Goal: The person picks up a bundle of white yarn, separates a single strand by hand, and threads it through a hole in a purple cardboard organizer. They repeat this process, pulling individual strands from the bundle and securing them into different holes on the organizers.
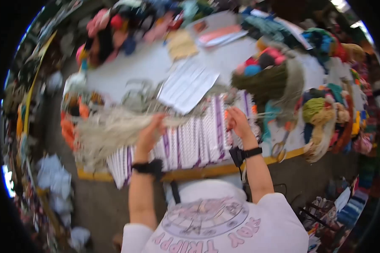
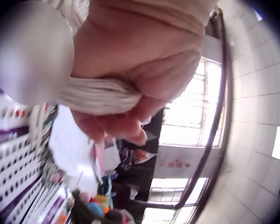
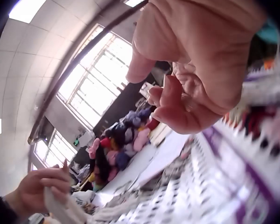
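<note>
In the left wrist view the left hand [image 2: 140, 60] curls its fingers round a bundle of off-white yarn [image 2: 100, 96]. The head view shows this hand [image 1: 150, 135] at the right end of a long pale yarn hank [image 1: 105, 133] that lies over the left part of a row of white-and-purple punched cards [image 1: 185, 145]. Above the right part of the cards is the right hand [image 1: 239, 123]; in the right wrist view this hand [image 3: 196, 70] has bent fingers, thumb apart from them, and no yarn between them.
A printed sheet [image 1: 188, 86] lies behind the cards. Olive yarn [image 1: 261, 86], coloured yarn balls [image 1: 268, 59] and scissors [image 1: 279, 149] are on the right. A clear tray [image 1: 217, 27] and more yarn piles stand along the back. The table's yellow edge [image 1: 93, 175] runs in front.
</note>
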`<state>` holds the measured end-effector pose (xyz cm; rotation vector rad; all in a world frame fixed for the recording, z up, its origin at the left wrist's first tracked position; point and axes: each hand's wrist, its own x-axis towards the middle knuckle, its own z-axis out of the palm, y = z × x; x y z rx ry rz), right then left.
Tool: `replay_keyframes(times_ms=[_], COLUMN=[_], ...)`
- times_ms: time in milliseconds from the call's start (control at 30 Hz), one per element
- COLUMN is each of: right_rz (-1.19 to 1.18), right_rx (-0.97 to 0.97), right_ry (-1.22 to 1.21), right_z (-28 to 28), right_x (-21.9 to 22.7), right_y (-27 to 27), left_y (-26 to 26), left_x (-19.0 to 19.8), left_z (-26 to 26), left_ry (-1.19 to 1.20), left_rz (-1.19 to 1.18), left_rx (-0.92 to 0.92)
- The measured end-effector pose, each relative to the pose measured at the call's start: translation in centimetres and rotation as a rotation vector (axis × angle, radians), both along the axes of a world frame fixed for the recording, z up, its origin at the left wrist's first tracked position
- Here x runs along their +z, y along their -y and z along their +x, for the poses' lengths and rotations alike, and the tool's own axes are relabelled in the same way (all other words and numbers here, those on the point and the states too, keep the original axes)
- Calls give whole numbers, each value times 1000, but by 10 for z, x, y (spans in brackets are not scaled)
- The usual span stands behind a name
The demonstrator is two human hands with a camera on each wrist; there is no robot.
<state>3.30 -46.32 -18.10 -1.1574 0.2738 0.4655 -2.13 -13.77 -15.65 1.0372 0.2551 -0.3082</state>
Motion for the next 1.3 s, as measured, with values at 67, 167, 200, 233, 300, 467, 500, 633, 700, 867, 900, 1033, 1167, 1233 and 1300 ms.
replay_keyframes(times_ms=[67,167,200,233,300,467,500,633,700,867,900,1033,1167,1233,1300], right_rz=[113,287,306,324,345,202,77,-659,-859,-911,-907,-900,-867,-853,-859], right_rx=[110,194,213,230,295,360,357,393,316,73,52,-25,-15,-15,-15], right_ry=[-84,-193,-208,-222,-243,-215,-140,324,410,427,412,421,432,489,585], right_z=[-12,-22,-24,-27,-26,-16,-15,-11,-9,-9,-10,-10,-12,-10,-8], right_x=[-19,-33,-37,-40,-41,-32,-32,-50,-48,-69,-70,-77,-71,-69,-72], right_y=[-38,-60,-63,-64,-65,-66,-68,-77,-85,-92,-93,-94,-94,-93,-92], left_y=[41,89,100,109,115,113,111,114,123,121,119,113,107,108,108], left_x=[-38,-56,-59,-61,-66,-77,-76,-80,-92,-103,-102,-105,-97,-95,-93], left_z=[4,-1,1,1,7,17,17,20,21,35,37,30,27,31,33], left_ry=[-82,-223,-193,-202,-248,-404,-424,-264,-10,-121,-114,-221,-413,-376,-378], left_rz=[126,206,265,277,258,106,126,534,874,1145,1224,792,233,146,169], left_rx=[-18,-7,-37,-50,-73,-49,-15,110,267,85,12,160,115,70,47])
